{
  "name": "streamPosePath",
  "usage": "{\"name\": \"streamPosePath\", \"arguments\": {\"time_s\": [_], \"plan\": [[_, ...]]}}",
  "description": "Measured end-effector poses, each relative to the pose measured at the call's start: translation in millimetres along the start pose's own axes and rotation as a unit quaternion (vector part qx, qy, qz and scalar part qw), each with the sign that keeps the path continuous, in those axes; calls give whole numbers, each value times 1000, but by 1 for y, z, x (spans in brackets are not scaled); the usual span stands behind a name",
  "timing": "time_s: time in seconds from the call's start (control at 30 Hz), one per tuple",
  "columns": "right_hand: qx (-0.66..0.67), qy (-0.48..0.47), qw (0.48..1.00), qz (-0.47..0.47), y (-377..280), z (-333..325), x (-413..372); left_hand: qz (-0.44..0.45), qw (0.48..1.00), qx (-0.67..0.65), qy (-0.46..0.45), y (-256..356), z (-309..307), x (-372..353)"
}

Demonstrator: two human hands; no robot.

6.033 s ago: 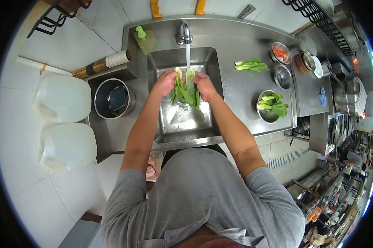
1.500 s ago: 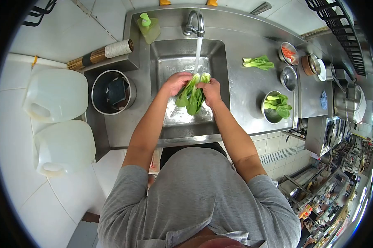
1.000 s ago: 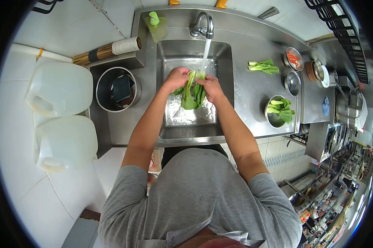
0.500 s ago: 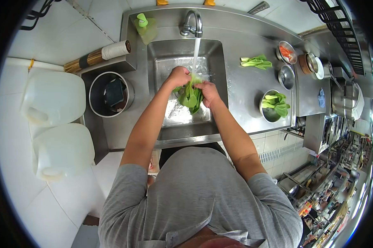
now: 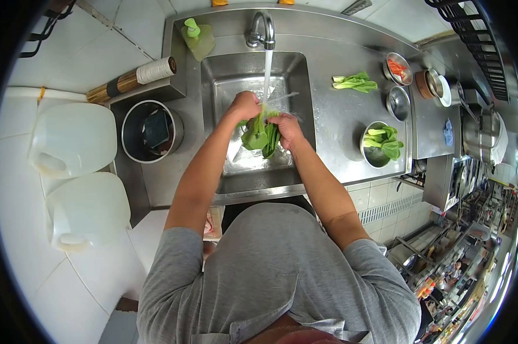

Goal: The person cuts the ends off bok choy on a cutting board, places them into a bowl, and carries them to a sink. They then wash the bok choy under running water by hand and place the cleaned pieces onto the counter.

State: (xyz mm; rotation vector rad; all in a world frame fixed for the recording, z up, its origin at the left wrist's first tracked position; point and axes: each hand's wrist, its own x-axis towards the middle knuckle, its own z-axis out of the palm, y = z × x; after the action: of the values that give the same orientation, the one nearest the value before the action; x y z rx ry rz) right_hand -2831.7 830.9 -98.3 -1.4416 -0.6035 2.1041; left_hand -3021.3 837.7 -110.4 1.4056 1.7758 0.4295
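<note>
A head of bok choy (image 5: 260,136) hangs leaves-down over the steel sink (image 5: 224,180), under water running from the faucet (image 5: 263,28). My left hand (image 5: 246,106) is closed on its stem end from the left. From the right, my right hand (image 5: 287,127) grips the same bok choy, fingers among the stalks. The stream strikes the stems between my hands and splashes sideways. On the counter to the right lies another bok choy (image 5: 355,82). More bok choy (image 5: 384,141) rests in a metal bowl (image 5: 364,156) nearer to me.
Bowls stand at the right: one with orange-red pieces (image 5: 395,69), beside a small metal bowl (image 5: 398,103). Left of the sink are a round metal bin (image 5: 181,133), a green-topped soap bottle (image 5: 199,40) and white plastic jugs (image 5: 72,137). A black rack (image 5: 480,40) overhangs the upper right.
The view has shifted slightly. Both hands still hold the bok choy under the water; its leaves have turned a little and bunch higher, and the splash now spreads to the right.
</note>
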Motion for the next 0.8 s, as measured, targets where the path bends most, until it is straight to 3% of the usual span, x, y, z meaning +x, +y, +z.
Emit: {"name": "streamPosePath", "arguments": {"time_s": [0.3, 0.6, 0.8], "plan": [[-22, -9, 1000, 9, 2, 3, 11, -63, 994, -93, 1, -18, -23, -18], [-27, 3, 999, 17, -2, -2, 13, 6, 998, -49, 31, -10, -14, -9], [-46, 19, 999, 8, -5, -12, 10, -16, 1000, 8, -26, 11, -8, 2]]}}
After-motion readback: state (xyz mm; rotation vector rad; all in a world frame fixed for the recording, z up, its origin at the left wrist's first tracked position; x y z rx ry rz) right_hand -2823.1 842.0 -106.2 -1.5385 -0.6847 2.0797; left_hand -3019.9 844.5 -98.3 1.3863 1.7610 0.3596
